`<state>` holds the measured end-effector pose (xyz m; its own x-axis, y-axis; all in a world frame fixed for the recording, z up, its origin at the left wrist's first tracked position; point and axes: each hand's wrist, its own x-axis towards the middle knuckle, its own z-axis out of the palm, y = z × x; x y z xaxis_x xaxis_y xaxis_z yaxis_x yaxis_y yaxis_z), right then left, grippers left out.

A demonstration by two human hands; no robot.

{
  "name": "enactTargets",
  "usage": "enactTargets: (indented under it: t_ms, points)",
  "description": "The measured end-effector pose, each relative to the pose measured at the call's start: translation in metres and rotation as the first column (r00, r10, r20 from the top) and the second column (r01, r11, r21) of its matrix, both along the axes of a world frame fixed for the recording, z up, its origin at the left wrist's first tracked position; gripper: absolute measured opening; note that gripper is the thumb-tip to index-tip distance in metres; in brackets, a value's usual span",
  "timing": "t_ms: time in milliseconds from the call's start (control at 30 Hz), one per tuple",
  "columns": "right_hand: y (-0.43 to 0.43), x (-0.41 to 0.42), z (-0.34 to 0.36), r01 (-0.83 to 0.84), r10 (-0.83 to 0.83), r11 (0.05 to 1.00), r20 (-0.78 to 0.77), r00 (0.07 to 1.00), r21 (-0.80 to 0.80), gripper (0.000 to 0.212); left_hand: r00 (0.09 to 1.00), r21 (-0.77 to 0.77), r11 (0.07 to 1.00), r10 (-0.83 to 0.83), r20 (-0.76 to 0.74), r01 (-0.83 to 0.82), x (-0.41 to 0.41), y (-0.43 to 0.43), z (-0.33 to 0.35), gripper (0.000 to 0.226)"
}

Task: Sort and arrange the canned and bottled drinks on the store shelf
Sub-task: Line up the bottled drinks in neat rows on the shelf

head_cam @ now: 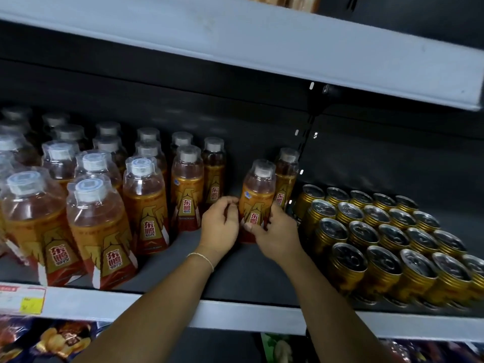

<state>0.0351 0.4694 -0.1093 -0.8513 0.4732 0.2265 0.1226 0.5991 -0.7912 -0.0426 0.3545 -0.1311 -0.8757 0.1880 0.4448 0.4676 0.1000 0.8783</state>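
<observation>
Left hand (220,224) and right hand (275,237) clasped one stray Dongpeng bottle (256,200); bottle rows (141,195) and gold cans (387,239) seemed largely ordered.

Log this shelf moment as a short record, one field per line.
place: store shelf, dark deck
left hand: fingers curled on the held bottle's left side; bracelet on the wrist
right hand: grips the held bottle low, thumb across its label
held bottle: upright, in the gap between the bottle rows and the cans
bottle rows: orange labels, standing at left, running back
cans: gold, packed in rows at right, tops up
price tag: on the shelf's front edge, far left
</observation>
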Motion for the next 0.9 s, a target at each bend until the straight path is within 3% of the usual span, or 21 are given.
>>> enactTargets:
  t_ms: [167,300,400,567,700,900]
  points:
    - [0.001,0.025,-0.008,0.061,-0.063,0.991,-0.017,0.998,-0.118,0.057,0.995,-0.052,0.994,-0.097,-0.005,0.096,0.014,0.011,0.003,0.021]
    - [0.002,0.024,-0.007,0.134,-0.141,0.974,-0.027,0.990,-0.182,0.067,0.988,-0.088,0.984,-0.149,0.039,0.152,0.018,0.021,0.009,0.025]
    - [0.010,0.015,-0.003,0.170,-0.188,0.932,-0.026,0.982,-0.319,0.080,0.977,-0.123,0.972,-0.191,0.090,0.201,0.015,0.028,0.014,0.018]
    - [0.020,0.001,-0.002,0.152,-0.227,0.812,-0.066,0.972,-0.563,0.077,0.935,0.018,0.970,-0.241,0.259,0.244,0.011,0.039,0.016,0.025]
    - [0.024,-0.006,-0.005,0.099,-0.190,0.816,-0.103,0.976,-0.569,0.084,0.892,0.091,0.941,-0.337,0.300,0.325,0.010,0.037,0.003,0.038]
    - [0.028,-0.017,-0.014,0.075,-0.172,0.832,-0.127,0.977,-0.549,0.073,0.849,0.121,0.904,-0.426,0.311,0.409,0.007,0.038,-0.003,0.060]
